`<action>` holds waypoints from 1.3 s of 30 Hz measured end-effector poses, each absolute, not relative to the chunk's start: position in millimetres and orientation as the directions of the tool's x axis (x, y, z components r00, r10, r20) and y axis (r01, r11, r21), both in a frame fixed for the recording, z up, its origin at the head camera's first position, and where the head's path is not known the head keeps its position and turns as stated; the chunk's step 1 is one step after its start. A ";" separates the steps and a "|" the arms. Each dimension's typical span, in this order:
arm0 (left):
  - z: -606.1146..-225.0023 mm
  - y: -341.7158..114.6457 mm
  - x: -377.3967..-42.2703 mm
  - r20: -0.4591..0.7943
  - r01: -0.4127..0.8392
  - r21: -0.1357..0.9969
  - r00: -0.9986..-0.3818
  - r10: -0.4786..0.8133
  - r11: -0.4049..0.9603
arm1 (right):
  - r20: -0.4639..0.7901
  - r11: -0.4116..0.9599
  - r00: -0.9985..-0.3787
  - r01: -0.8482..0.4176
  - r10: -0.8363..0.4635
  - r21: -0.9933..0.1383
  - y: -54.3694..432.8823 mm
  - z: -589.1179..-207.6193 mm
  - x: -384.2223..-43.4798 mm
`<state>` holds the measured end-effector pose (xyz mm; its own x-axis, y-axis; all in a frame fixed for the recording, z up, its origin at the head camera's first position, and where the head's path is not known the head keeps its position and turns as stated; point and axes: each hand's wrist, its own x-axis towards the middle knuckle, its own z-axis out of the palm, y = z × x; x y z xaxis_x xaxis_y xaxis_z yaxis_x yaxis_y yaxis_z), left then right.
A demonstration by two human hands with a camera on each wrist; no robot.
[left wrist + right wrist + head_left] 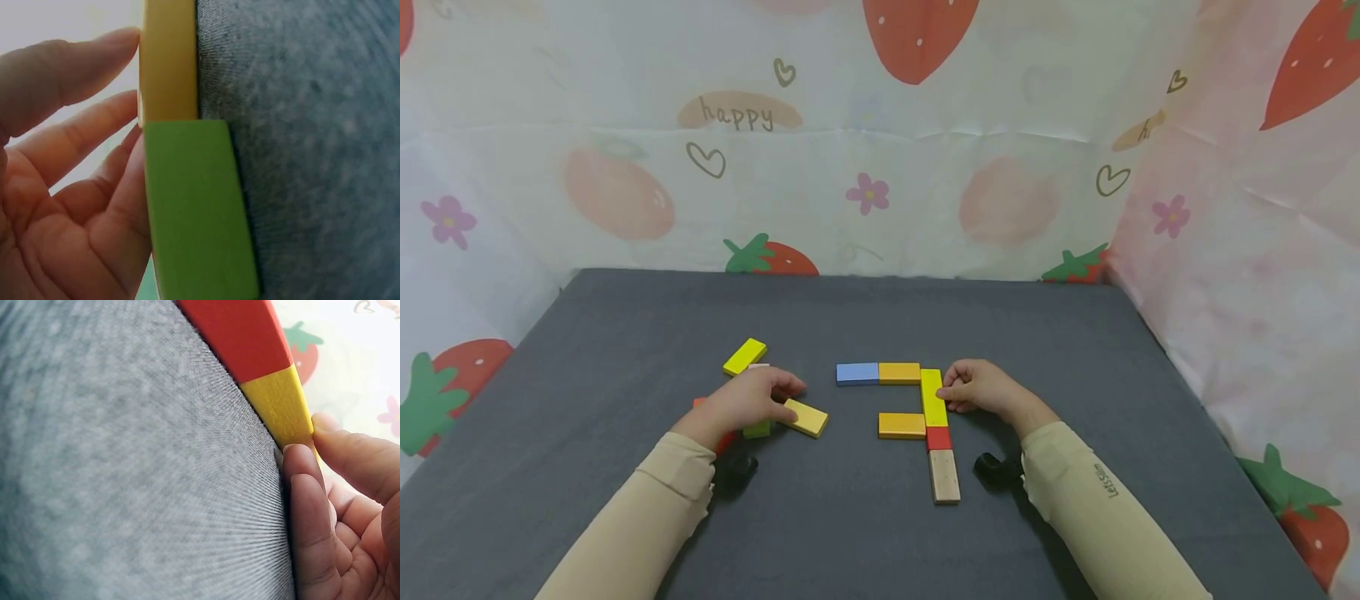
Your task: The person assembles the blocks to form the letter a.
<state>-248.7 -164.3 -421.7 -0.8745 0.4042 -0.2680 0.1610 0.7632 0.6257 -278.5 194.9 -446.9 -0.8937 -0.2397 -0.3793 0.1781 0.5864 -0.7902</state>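
Observation:
My right hand [988,387] holds the upright yellow block [933,398] by its right edge, thumb on top and fingertips against its side, as the right wrist view shows. Below that block, in one column, lie a red block [938,438] and a plain wood block [944,477]. My left hand [748,404] hovers over a loose group at the left. Its thumb touches the end of a tilted light-yellow block [806,418], while the other fingers stretch past it. A green block [194,206] sits beside that one, partly hidden under the hand in the head view.
Left of the column are a blue block [857,374] end to end with an orange block [899,373], and another orange block [902,426] lower down. A yellow block [745,356] lies beyond my left hand. Red pieces show partly beneath it. Grey cloth [850,533] covers the table.

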 end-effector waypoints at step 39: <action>-419.0 -124.7 -247.0 -0.268 0.267 0.639 -0.802 0.534 0.722 | -0.385 0.599 -0.893 0.181 -0.232 -0.780 195.6 -446.1 -279.5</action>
<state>-247.0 -124.7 -419.0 -0.8020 0.5337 -0.2682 0.2667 0.7218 0.6387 -279.5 195.6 -446.1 -0.8934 -0.2320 -0.3848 0.1807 0.5986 -0.7804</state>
